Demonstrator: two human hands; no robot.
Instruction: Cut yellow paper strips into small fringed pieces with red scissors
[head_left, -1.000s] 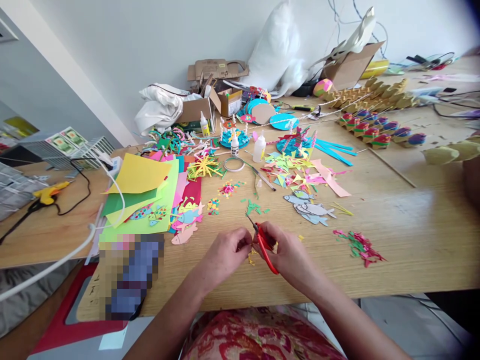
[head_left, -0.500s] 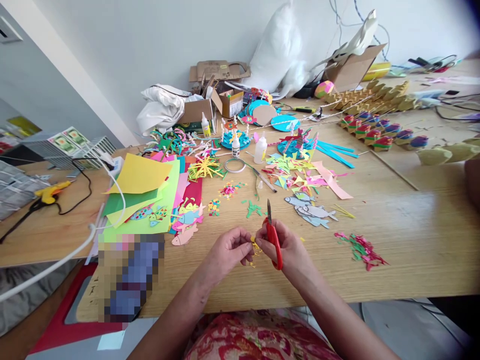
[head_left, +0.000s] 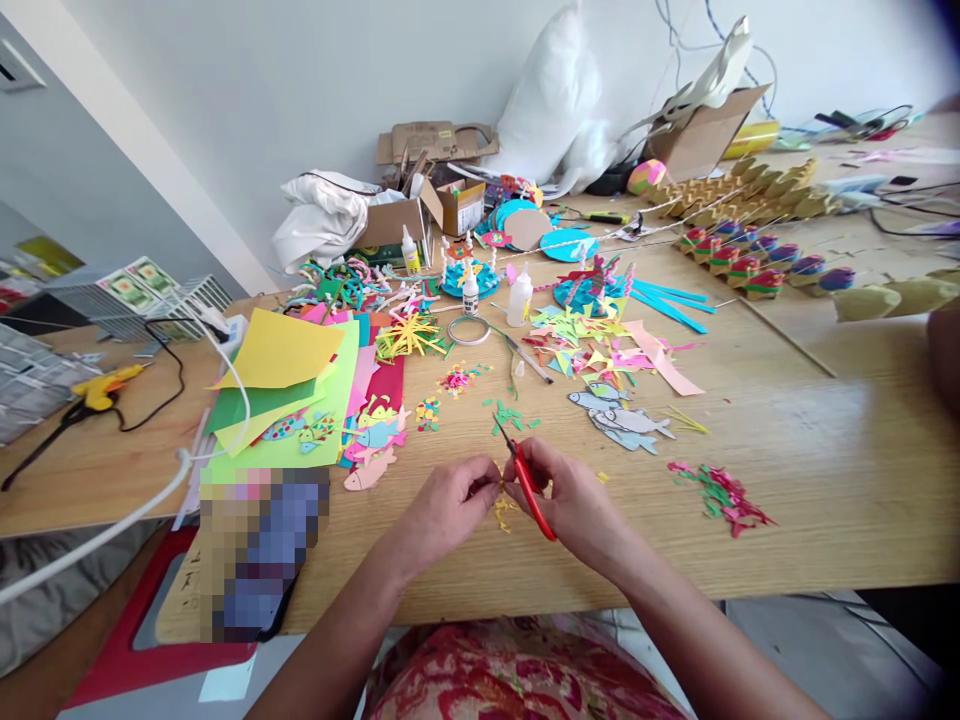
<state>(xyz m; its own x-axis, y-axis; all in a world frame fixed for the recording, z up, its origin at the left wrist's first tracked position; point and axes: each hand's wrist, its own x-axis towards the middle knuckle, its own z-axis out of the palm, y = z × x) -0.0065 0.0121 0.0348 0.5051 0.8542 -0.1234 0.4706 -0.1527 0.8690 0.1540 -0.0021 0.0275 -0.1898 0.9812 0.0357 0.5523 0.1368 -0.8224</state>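
My right hand (head_left: 566, 498) grips small red-handled scissors (head_left: 526, 484), their blades pointing up and to the left. My left hand (head_left: 450, 505) pinches a tiny yellow paper piece (head_left: 498, 487) right at the blades. A few yellow snippets (head_left: 501, 512) lie on the wooden table (head_left: 825, 480) just under both hands. Both hands hover over the table's front edge, above my lap in a red patterned cloth.
Coloured paper sheets (head_left: 281, 385) and paper fish cut-outs (head_left: 626, 420) lie beyond my hands. Pink and green scraps (head_left: 724, 495) sit to the right. Glue bottles (head_left: 519, 297), cardboard boxes, paper crafts and white bags crowd the back. A yellow glue gun (head_left: 101, 385) lies far left.
The scissors swung from upright back to a left-leaning tilt. Both hands stayed together over the same spot, still working the yellow piece.
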